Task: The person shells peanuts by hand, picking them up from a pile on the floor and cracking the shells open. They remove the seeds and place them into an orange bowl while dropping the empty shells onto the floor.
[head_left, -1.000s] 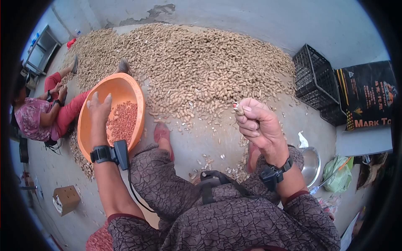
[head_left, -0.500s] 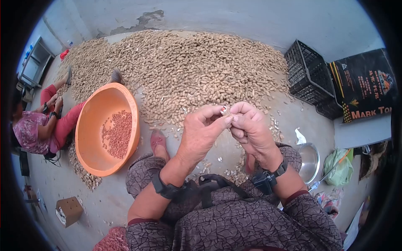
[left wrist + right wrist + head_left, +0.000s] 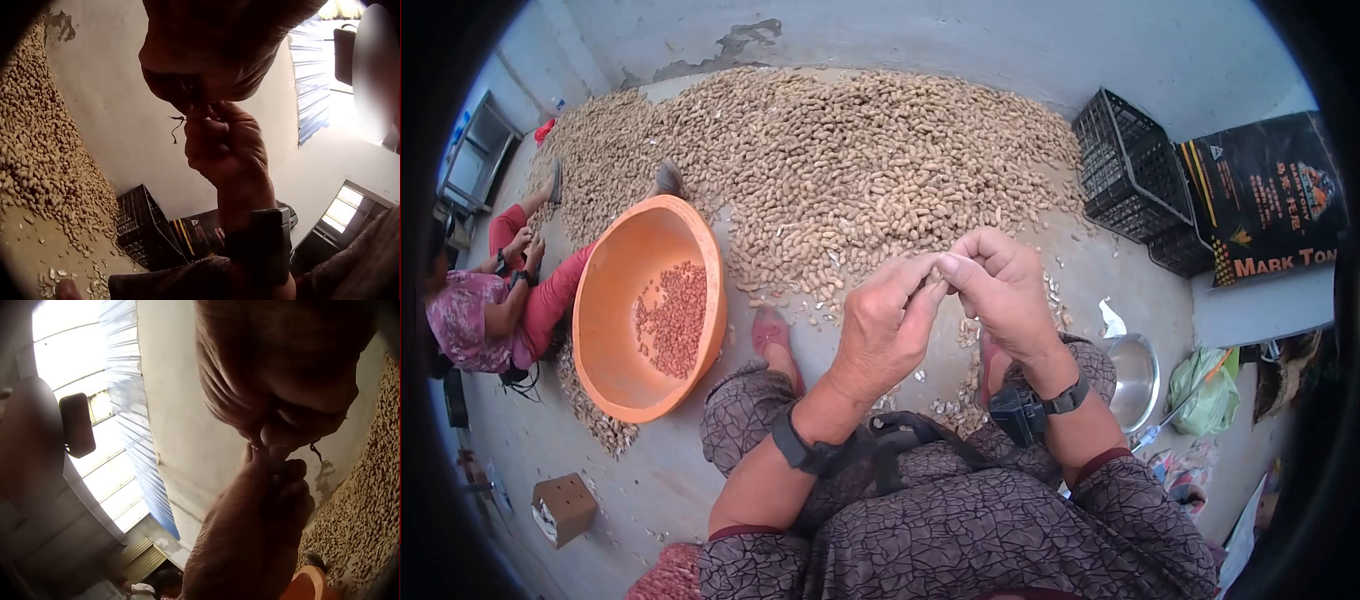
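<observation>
Both hands meet in front of the body, over the near edge of a large heap of unshelled peanuts (image 3: 850,160). The left hand (image 3: 880,325) and right hand (image 3: 1005,300) pinch a peanut pod (image 3: 938,273) between thumbs and fingers, which hide most of it. A thin dark stem (image 3: 176,128) sticks out beside the fingertips in the left wrist view. Left of the hands, an orange basin (image 3: 605,340) stands tilted with shelled reddish peanut kernels (image 3: 675,325) inside.
Another person (image 3: 485,310) sits at the left. A black crate (image 3: 1125,175) and a black printed sack (image 3: 1265,200) stand right, near a metal bowl (image 3: 1135,380) and a green plastic bag (image 3: 1205,395). A cardboard box (image 3: 568,505) sits lower left; shell bits litter the floor.
The left hand was over the basin with fingers spread; it has moved right to meet the right hand at the pod. The pod, whose red kernel showed earlier, is now mostly covered by fingers.
</observation>
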A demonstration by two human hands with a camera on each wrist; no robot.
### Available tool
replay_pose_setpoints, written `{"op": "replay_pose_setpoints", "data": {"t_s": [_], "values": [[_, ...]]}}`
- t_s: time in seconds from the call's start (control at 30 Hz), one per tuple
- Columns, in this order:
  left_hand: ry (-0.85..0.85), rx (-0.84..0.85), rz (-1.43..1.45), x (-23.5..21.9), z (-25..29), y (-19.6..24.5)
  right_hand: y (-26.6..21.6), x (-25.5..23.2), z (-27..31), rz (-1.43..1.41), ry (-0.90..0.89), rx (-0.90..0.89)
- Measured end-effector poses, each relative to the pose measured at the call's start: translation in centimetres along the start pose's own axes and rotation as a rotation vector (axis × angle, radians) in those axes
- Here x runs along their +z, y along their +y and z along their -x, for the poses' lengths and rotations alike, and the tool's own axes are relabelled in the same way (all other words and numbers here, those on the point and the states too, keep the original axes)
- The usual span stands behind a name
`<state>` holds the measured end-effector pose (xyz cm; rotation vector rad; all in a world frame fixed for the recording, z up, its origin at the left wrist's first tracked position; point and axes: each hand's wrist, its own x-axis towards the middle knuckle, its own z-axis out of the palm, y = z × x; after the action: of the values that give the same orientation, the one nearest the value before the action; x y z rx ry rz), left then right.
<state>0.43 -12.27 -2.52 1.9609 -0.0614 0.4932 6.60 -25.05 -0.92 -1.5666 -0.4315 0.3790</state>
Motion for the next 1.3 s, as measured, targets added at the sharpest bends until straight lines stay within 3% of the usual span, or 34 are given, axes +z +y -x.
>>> {"op": "replay_pose_setpoints", "data": {"t_s": [0.07, 0.3, 0.47, 0.67, 0.77, 0.9, 0.97, 1.0, 1.07, 1.3], "values": [[0.072, 0.036, 0.094, 0.5, 0.0, -0.3, -0.1, -0.2, -0.2, -0.153, -0.015, 0.078], [0.220, 0.021, 0.106, 1.3, -0.2, -0.2, -0.8, 0.1, 0.0, -0.290, -0.018, 0.180], [0.269, 0.105, 0.055, 1.6, -0.5, -0.1, -1.1, -1.1, -0.2, -0.422, -0.170, 0.292], [0.203, 0.133, 0.026, 1.0, -0.6, -0.1, -1.5, -2.0, -0.3, -0.484, -0.267, 0.340], [0.109, 0.197, 0.011, 0.6, -0.5, 0.0, -1.4, -1.8, -0.2, -0.434, -0.249, 0.317], [0.112, 0.209, -0.005, 0.8, -0.5, -0.4, -1.4, -1.9, -0.2, -0.418, -0.261, 0.309], [0.160, 0.362, -0.069, 1.0, -0.6, -0.7, -1.9, -1.8, -0.2, -0.450, -0.260, 0.360], [0.160, 0.359, -0.068, 1.1, -0.6, -0.9, -1.7, -2.0, -0.3, -0.450, -0.261, 0.362], [0.183, 0.628, -0.273, 1.2, 0.3, -1.0, -1.0, -2.4, 0.1, -0.484, -0.351, 0.460], [0.087, 0.681, -0.448, 1.3, 0.9, -1.4, 0.6, -1.8, 0.6, -0.372, -0.327, 0.515]]}}
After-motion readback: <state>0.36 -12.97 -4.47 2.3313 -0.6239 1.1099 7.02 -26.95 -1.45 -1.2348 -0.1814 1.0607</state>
